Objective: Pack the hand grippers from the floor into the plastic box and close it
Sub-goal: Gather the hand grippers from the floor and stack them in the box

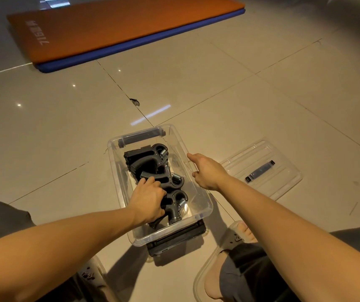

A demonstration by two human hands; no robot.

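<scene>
A clear plastic box point(205, 207) stands open on the tiled floor between my feet. Several dark grey hand grippers point(152, 159) with metal springs lie inside it in a row. My left hand point(147, 200) is inside the box, its fingers curled round the handle of a hand gripper near the front. My right hand point(207, 171) hovers at the box's right rim, index finger stretched forward, holding nothing. The box's clear lid point(283, 171) with a dark handle lies flat on the floor to the right.
An orange and blue exercise mat point(109, 29) lies at the back. My slippered feet point(235, 238) flank the box. A dark latch point(174, 238) hangs off the box's near end. A chipped spot point(135, 101) marks the tile joint ahead.
</scene>
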